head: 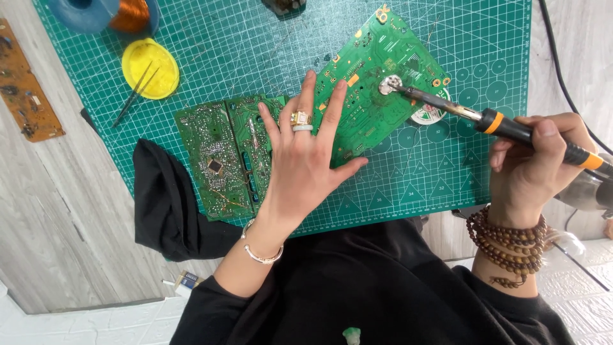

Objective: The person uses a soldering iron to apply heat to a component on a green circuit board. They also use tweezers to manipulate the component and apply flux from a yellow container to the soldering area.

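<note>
- Large green circuit board (377,76) on cutting mat (255,45), tilted, directly under left hand's fingertips.
- Left hand (300,160) flat, fingers spread, pressing board; grasping nothing.
- Right hand (533,163) clenched around soldering iron (511,128), tip touching silver disc (388,84) on board.

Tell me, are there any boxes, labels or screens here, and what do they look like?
No screens or signs.
Round tin: on the mat under the soldering iron held by the right hand; white label with green and red print, mostly hidden.
Small packet: at the table's near edge by the left arm; white, blue and tan, partly hidden.
</note>
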